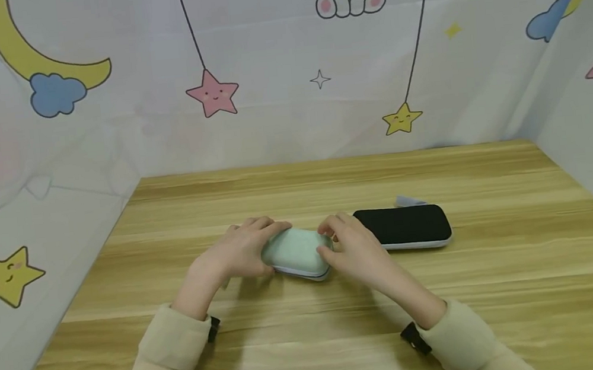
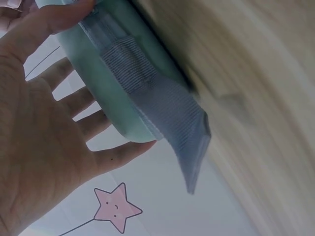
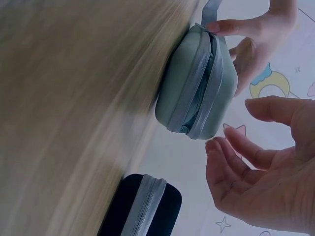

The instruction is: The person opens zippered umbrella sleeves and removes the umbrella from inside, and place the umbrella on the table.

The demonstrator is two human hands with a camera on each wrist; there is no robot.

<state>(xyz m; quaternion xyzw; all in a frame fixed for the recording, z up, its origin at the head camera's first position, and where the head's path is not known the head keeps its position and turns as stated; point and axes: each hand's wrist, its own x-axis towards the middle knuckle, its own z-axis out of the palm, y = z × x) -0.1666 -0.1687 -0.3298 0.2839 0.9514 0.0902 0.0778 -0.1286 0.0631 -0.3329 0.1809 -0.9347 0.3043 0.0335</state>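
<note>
A small mint-green zip case (image 1: 296,250) rests on the table in front of me. My left hand (image 1: 244,251) grips its left end, thumb at the zip side and fingers spread along the back. From that end sticks out a grey ribbed strap (image 2: 167,108). Close to the case's right end is my right hand (image 1: 355,249), its fingers loosely bent and holding nothing. In the right wrist view the case's zipper (image 3: 203,83) is parted along this end, leaving a narrow gap between the two halves; what lies inside is hidden.
A black zip case (image 1: 410,225) with a light grey zipper band lies just right of my right hand. Behind it pokes out a pale grey strap (image 1: 409,200). A printed white cloth (image 1: 281,133) rises at the back edge of the wooden table (image 1: 313,356).
</note>
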